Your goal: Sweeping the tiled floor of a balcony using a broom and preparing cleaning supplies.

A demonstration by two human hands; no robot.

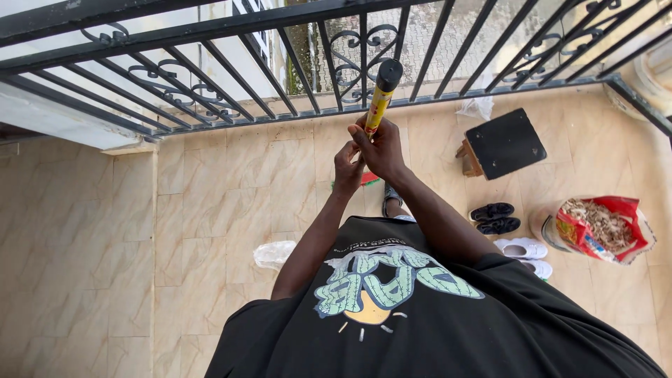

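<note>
While the person stands on a tiled balcony and looks down over their own black printed T-shirt (420,308), both hands are raised in front of the chest around a slim yellow spray can (380,98) with a black cap (389,74). The right hand (381,148) is wrapped closed around the lower part of the can, fingers curled over it. The left hand (347,168) sits just beside and slightly below the right, touching it, its fingers pressed together at the can's base; whether it grips the can itself or only steadies the other hand is hard to tell.

The can rises out of the top of the right hand, tilted a little to the right, with the cap at the far end, well above both sets of knuckles and in front of the black iron railing (294,84).

To handle this well, it seems wise to keep the lower hand firm on the body of the can so it cannot slip, to hold it close to upright, and to keep the capped end pointed away from the face.

Beyond the hands, on the floor to the right, lie a dark stool (505,142), black sandals (495,218), white shoes (525,248) and a red bag of wood shavings (602,225). A crumpled clear plastic bag (274,253) lies lower left of the hands.
</note>
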